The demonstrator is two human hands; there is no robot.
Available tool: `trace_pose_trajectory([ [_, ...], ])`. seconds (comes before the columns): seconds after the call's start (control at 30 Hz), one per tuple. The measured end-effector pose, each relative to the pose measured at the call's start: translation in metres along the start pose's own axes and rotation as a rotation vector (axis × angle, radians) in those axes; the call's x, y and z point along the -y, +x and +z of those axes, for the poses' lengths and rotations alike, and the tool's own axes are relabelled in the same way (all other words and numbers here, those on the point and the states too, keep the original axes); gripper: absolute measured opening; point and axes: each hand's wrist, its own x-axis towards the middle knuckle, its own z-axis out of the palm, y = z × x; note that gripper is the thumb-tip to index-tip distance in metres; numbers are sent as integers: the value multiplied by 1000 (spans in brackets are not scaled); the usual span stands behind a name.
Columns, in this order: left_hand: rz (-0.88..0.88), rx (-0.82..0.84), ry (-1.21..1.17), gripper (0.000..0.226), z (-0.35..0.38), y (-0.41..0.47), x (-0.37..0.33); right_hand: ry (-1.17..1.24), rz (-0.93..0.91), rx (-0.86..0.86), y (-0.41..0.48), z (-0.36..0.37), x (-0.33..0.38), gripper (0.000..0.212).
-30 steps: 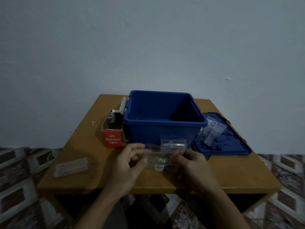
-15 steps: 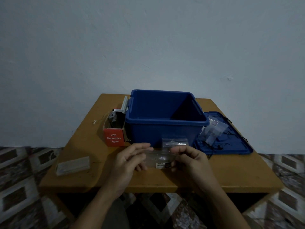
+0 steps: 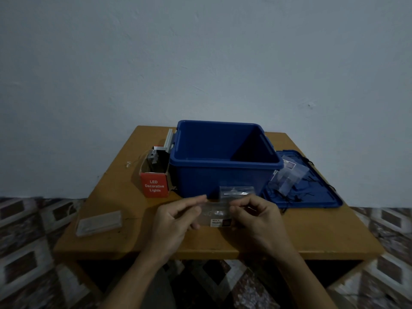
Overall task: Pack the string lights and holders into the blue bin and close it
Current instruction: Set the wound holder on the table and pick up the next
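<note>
The open blue bin (image 3: pixel 223 175) stands in the middle of the wooden table (image 3: pixel 312 237). In front of it both hands hold a small clear zip bag of holders (image 3: pixel 215 214): my left hand (image 3: pixel 176 221) pinches its left top edge and my right hand (image 3: pixel 256 217) pinches its right top edge. A second clear bag (image 3: pixel 236 192) lies just behind it against the bin. The blue lid (image 3: pixel 323 201) lies flat to the right, carrying more clear bags (image 3: pixel 289 177) and black wire. A red "LED Decorative Lights" box (image 3: pixel 154 186) sits open left of the bin.
A clear flat plastic case (image 3: pixel 99 223) lies near the table's front left. A grey strip (image 3: pixel 168 140) leans along the bin's left side. A small bulb on thin wire (image 3: pixel 128 163) rests at the left edge. The wall is close behind; patterned floor tiles surround the table.
Both hands have drawn together on the clear bag's top edge, the left fingers stretching out along it. The bag has risen slightly toward the bin.
</note>
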Motion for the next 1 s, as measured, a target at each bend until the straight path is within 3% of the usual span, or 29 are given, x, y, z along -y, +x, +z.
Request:
trace_pose_trajectory([
  [0.17,15,-36,-28,18,4,0,-4,-86,31,-1,1,0,3,11],
  [0.4,-120,23,5,17,4,5,-6,-159,16,-20,2,4,2,7],
  [1.0,-212,101,69,9,6,16,-16,-33,138,48,6,3,1,9],
])
